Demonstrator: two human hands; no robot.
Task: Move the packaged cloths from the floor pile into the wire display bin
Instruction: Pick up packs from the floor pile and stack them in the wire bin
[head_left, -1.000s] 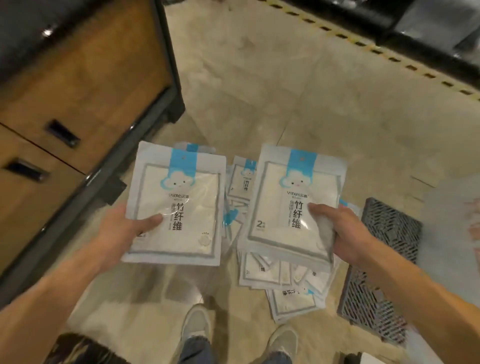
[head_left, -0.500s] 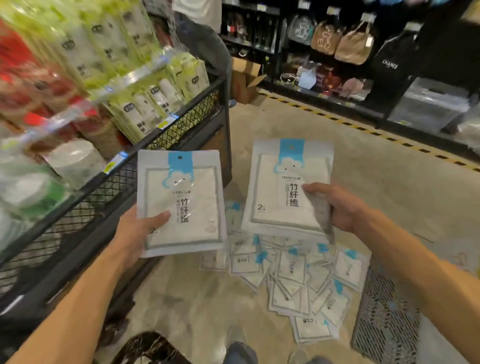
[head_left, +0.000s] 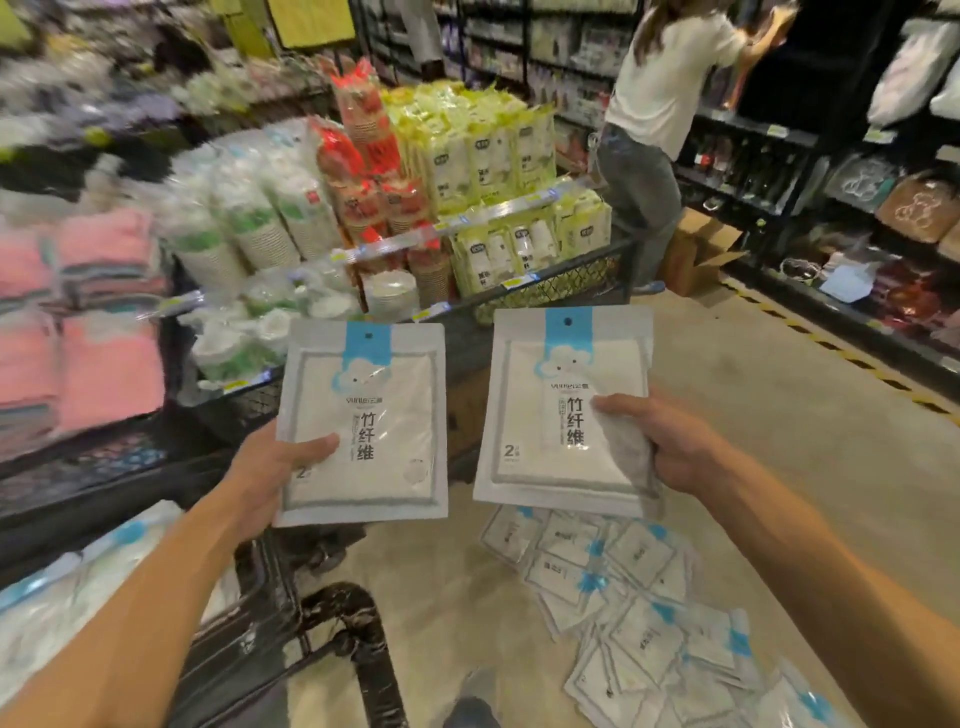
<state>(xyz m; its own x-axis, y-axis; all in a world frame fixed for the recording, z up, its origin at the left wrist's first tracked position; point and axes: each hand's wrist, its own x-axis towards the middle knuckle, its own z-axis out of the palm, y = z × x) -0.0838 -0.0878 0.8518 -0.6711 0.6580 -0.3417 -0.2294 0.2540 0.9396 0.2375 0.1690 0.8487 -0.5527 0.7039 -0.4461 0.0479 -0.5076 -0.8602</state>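
The left hand (head_left: 270, 467) grips one packaged cloth (head_left: 363, 421) by its lower left corner, thumb across the front; that slick film could slide free and drop short of the wire display bin (head_left: 78, 499). The right hand (head_left: 670, 441) clutches a thicker stack (head_left: 569, 410) that may fan apart. Packs are white with blue headers. The floor pile (head_left: 639, 618) lies below the right hand.

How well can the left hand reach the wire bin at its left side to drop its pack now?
Probably yes. The left hand holds a cloth pack just beside the wire bin, and nothing stands between them; it sits slightly above the rim.
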